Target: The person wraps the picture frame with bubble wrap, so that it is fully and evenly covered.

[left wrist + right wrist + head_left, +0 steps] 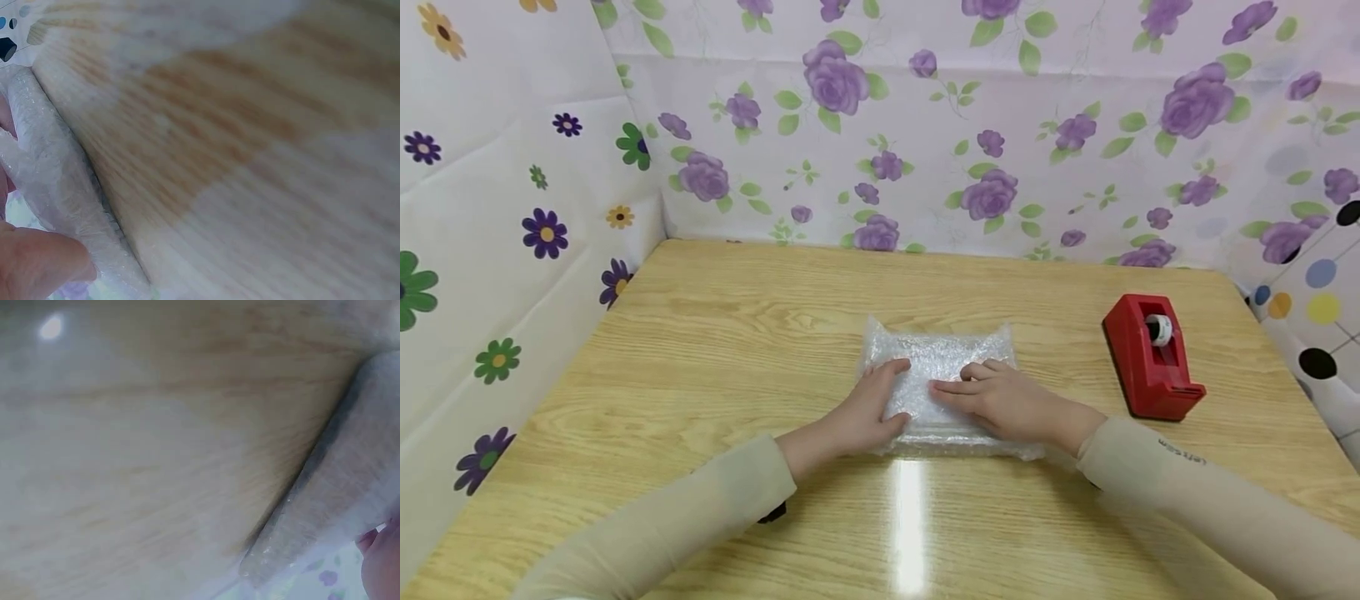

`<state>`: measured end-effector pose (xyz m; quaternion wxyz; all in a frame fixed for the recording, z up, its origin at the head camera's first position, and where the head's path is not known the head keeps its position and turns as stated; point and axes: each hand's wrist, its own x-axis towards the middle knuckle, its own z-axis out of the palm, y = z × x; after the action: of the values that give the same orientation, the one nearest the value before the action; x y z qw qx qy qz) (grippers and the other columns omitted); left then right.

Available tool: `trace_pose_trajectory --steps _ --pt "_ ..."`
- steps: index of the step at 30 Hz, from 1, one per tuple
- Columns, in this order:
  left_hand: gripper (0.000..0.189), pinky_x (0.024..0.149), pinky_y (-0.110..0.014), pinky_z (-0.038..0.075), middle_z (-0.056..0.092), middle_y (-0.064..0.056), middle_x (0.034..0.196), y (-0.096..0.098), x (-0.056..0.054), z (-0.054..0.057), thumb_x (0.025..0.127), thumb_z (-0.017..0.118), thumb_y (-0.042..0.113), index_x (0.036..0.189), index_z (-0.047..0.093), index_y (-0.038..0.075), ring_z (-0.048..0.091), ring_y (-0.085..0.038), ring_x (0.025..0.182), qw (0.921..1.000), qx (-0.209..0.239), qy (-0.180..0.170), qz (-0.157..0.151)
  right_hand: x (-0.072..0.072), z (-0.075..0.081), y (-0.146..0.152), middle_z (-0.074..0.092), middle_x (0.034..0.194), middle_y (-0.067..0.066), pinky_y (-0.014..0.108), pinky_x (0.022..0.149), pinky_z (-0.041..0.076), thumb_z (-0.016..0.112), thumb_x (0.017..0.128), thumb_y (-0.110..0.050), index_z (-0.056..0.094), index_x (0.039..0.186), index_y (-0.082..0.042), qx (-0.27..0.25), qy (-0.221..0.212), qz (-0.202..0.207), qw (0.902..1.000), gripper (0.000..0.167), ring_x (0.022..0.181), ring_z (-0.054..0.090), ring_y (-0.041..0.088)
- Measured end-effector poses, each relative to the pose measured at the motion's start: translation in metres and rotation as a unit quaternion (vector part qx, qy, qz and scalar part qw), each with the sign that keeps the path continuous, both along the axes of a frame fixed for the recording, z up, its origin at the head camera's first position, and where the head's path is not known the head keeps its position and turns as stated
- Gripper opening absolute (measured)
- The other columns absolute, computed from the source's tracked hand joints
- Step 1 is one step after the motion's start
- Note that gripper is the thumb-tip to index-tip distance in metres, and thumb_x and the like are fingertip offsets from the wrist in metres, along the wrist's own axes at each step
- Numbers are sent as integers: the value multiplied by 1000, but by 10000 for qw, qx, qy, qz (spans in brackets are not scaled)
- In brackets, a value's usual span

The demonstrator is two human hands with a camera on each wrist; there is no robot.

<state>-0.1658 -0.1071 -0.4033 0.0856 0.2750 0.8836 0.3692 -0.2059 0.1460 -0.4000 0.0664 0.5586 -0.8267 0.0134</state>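
A flat packet in clear bubble wrap point(943, 350) lies on the wooden table, its loose wrap ends sticking up at the far corners. On its left part rests my left hand point(868, 410), thumb and forefinger apart on the wrap. My right hand point(1011, 404) presses on the packet's right half, with two fingers stretched toward the middle. What is inside the wrap cannot be made out. In the left wrist view, the left thumb point(47, 259) touches the side of the wrap. The right wrist view shows the packet's edge point(337, 487) with part of a finger at the border.
A red tape dispenser point(1150, 358) holding a small roll of tape point(1159, 330) stands to the right of the packet. Wood-grain tabletop point(722, 333) surrounds the packet. Behind the table hangs a purple-flowered cloth point(925, 125), and another flower-patterned cloth point(512, 292) is on the left.
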Motion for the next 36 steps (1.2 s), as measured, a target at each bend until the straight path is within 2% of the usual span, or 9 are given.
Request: trace_pose_trajectory --steps 4,10,15,21,24,27,32,36 --pt "67 116 -58 4 33 -28 146 0 1 0 86 59 9 141 25 -9 23 -40 141 10000 -21 13 -41 3 1 -2 55 137 -4 39 94 45 59 91 -14 49 140 -13 168 143 -40 9997 51 109 53 18" --pt "57 113 -63 5 29 -24 151 -2 0 1 91 55 13 141 36 -8 19 -45 141 9979 -492 273 -329 8 4 -8 52 141 -2 44 100 44 60 89 -10 43 144 -13 435 25 -270 9987 58 119 50 21" --pt "53 111 -67 6 25 -21 154 -2 2 0 95 51 15 144 37 0 17 -48 140 9927 -918 551 -558 10 5 -11 50 143 -1 45 100 44 59 90 -11 41 145 -13 554 72 -311 9980 58 119 50 21" --pt "51 111 -67 6 23 -11 157 2 4 -2 100 44 17 148 32 7 14 -46 142 9826 -1522 860 -633 12 6 -11 50 143 -1 44 97 46 59 91 -13 41 145 -13 617 280 -235 9974 56 120 51 21" --pt "50 112 -66 7 24 -9 157 3 6 -2 101 41 19 148 30 6 14 -42 143 9764 -1846 942 -614 12 6 -12 50 143 -1 44 98 45 59 91 -13 41 145 -14 639 176 -284 9974 57 121 51 21" --pt "49 113 -63 8 24 -11 157 5 6 -1 102 37 21 148 30 3 16 -38 144 9703 -2106 1011 -624 12 6 -12 49 143 -1 45 100 44 60 89 -10 41 145 -14 625 -110 -398 9972 59 122 50 22" --pt "49 116 -58 10 25 -14 156 4 8 0 103 35 21 145 32 -3 20 -34 144 9656 -2266 1118 -616 13 6 -9 48 144 2 48 102 43 60 88 -8 44 143 -10 467 -553 -515 9960 57 126 49 25" --pt "52 117 -54 13 26 -13 155 3 9 0 102 36 27 145 33 -2 22 -32 144 9630 -2336 1238 -526 13 3 -1 50 142 7 49 103 41 61 89 -11 47 140 -7 254 -549 -450 9972 53 129 47 29"
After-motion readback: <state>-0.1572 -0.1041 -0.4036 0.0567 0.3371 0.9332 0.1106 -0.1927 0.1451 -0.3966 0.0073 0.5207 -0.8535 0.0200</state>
